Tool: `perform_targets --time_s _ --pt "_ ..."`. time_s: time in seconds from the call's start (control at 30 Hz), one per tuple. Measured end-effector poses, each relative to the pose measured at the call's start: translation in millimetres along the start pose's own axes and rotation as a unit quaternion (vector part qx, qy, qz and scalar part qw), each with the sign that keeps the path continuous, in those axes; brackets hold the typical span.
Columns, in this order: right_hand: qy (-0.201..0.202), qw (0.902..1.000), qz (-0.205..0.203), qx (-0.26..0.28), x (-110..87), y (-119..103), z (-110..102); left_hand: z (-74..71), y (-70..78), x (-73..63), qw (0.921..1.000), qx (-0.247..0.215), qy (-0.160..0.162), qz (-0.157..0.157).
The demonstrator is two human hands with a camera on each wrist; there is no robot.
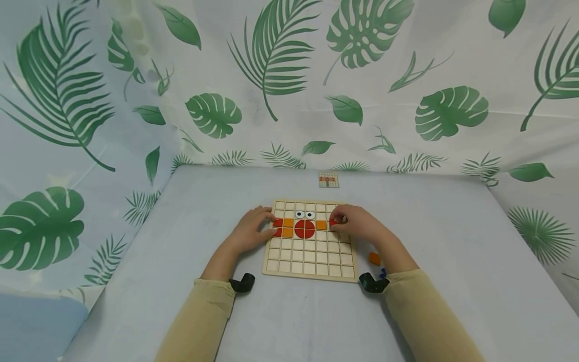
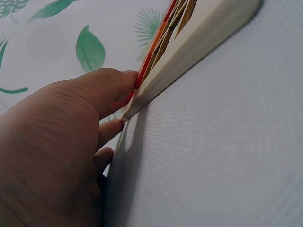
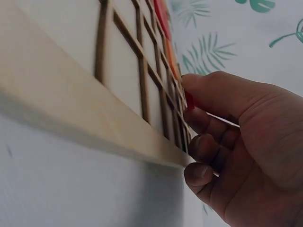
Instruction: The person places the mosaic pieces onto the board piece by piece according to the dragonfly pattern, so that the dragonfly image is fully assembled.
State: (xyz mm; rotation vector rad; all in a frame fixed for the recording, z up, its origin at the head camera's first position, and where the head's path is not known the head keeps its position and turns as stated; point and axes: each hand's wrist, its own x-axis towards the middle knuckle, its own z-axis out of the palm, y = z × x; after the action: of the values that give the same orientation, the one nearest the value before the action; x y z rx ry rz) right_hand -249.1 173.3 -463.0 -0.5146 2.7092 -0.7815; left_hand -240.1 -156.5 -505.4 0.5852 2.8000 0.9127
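A square wooden grid board (image 1: 298, 259) lies on the table. Red tiles (image 1: 278, 228), orange tiles (image 1: 288, 227), two round eye pieces (image 1: 305, 214) and a red circle (image 1: 304, 230) made of quarter pieces sit in its cells. My left hand (image 1: 248, 230) rests at the left edge, its thumb touching a red tile there and other fingers against the board's side. Over the right part of the board, my right hand (image 1: 359, 223) pinches a small red tile (image 3: 190, 100) between thumb and index finger. A single orange tile (image 1: 321, 225) lies left of that hand.
A small pattern card (image 1: 328, 180) lies behind the board. Near the right forearm are a loose orange tile (image 1: 374, 258) and a blue piece (image 1: 383, 273), partly hidden by the wrist camera (image 1: 373, 283). A leaf-print curtain (image 1: 289, 100) stands behind the table.
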Motion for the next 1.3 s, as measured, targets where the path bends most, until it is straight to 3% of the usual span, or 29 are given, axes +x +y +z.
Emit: perform_targets --time_s 0.93,1.3 --pt "-0.001 0.9997 0.025 0.001 3.1 -3.9 8.2 -1.4 0.6 0.4 1.0 0.006 -0.004 -0.002" --pt "0.002 0.9995 0.032 0.003 -8.7 3.6 -9.6 -1.3 0.2 0.7 0.9999 0.004 -0.008 -0.006"
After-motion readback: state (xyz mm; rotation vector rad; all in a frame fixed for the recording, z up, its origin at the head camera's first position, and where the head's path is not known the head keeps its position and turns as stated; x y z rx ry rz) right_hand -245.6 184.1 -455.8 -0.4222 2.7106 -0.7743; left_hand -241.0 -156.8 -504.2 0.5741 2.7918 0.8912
